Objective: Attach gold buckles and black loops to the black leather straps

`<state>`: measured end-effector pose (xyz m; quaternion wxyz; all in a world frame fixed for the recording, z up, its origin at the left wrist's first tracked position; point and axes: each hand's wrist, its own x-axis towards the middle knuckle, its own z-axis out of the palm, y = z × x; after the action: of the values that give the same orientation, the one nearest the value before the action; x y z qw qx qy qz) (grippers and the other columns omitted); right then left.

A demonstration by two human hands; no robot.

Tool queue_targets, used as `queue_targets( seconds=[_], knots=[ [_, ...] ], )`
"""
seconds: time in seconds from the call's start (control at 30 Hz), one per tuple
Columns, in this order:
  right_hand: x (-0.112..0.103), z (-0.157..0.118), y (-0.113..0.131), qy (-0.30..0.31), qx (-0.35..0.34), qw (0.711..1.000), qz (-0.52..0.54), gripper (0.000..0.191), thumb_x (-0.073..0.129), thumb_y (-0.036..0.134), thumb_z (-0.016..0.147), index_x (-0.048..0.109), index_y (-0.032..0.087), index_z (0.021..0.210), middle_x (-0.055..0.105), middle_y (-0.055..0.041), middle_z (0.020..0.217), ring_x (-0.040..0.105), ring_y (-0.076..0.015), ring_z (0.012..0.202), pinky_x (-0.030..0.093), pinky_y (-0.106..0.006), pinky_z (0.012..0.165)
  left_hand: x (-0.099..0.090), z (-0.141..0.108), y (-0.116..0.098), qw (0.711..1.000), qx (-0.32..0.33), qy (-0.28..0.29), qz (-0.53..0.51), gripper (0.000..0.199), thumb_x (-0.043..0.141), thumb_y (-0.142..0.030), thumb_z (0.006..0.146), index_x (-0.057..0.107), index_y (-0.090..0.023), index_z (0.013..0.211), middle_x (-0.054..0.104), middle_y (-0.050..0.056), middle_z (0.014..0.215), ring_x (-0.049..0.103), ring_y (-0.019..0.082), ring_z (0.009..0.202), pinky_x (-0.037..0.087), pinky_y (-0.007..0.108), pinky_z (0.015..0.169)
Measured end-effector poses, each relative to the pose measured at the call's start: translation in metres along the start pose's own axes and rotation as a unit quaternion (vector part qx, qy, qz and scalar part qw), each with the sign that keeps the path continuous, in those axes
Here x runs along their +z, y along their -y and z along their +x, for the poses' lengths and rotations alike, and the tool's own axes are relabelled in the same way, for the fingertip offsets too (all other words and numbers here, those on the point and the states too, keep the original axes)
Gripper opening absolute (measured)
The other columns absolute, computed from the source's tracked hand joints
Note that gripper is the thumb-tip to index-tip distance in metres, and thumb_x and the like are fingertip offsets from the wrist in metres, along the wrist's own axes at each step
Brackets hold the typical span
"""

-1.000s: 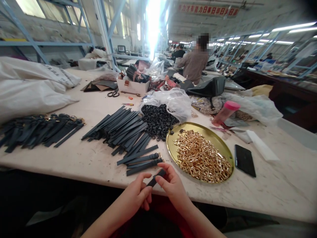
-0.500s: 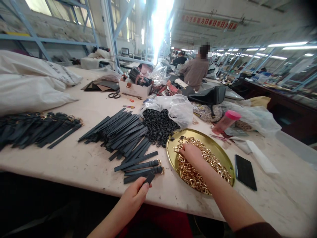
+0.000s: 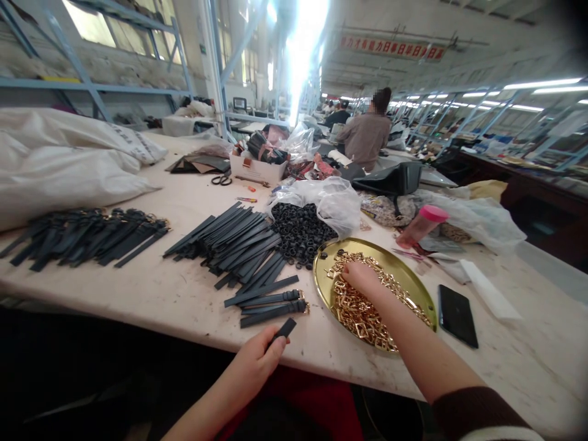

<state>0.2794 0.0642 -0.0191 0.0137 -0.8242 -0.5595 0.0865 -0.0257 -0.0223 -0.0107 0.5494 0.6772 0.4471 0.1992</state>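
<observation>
Head view: your left hand (image 3: 263, 355) is closed on a dark strap (image 3: 285, 329), its thumb lying along the piece and the strap's end projecting beyond the fingers, just past the near edge of the table (image 3: 184, 300). Your right hand (image 3: 365, 280) is down at the gold buckles (image 3: 367, 321) in the round tray (image 3: 392, 256). Its fingers are bent downward among the pieces; whether they grip one cannot be determined, as the fingertips are hidden.

Just beyond your left hand lie a few buckled straps (image 3: 275, 306), their buckle ends toward the tray. Behind these is the heap of plain straps (image 3: 229, 242), lying lengthwise across one another. Black loops (image 3: 301, 236) spill from a clear plastic bag (image 3: 342, 199), between that heap and the tray. A second pile of straps (image 3: 87, 236), with gold hardware visible at the far ends, sits well to your left. To the right of the tray, you have a phone (image 3: 458, 315) lying flat and a pink-lidded jar (image 3: 422, 226) leaning over. Farther back, a co-worker (image 3: 367, 135) faces away.
</observation>
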Motion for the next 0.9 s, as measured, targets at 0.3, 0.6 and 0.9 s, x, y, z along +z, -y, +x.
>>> queue_targets(
  seconds=[0.3,0.6,0.9],
  knots=[
    [-0.012,-0.055,0.031,0.011,-0.113,0.966,0.234,0.022,0.042,0.034,0.081,0.055,0.016,0.076,0.063,-0.0036,0.074,0.057,-0.0149,0.068,0.041,-0.025,0.061,-0.002,0.011,-0.020,0.997,0.058,-0.032,0.044,0.029,0.035,-0.038,0.085,0.054,-0.017,0.082,0.055,0.000,0.073,0.049,0.015,0.072,0.037,0.024,0.065],
    [0.008,-0.122,0.082,0.230,-0.081,0.679,0.693,0.029,0.068,0.041,0.065,0.054,0.016,0.072,0.057,0.0025,0.060,0.052,-0.0100,0.056,0.041,-0.025,0.057,0.001,0.028,-0.020,0.987,0.034,-0.025,0.152,0.026,0.034,-0.029,0.083,0.056,-0.017,0.077,0.058,0.001,0.070,0.051,0.015,0.066,0.034,0.024,0.058],
    [0.032,-0.136,0.088,0.174,-0.053,0.659,0.730,0.024,0.069,0.035,0.066,0.061,0.017,0.079,0.056,0.0035,0.059,0.049,-0.0095,0.054,0.039,-0.025,0.056,0.003,0.021,-0.015,0.996,0.054,-0.001,0.070,0.024,0.038,-0.031,0.085,0.057,-0.017,0.084,0.061,0.000,0.081,0.053,0.015,0.074,0.038,0.024,0.069]
  ],
)
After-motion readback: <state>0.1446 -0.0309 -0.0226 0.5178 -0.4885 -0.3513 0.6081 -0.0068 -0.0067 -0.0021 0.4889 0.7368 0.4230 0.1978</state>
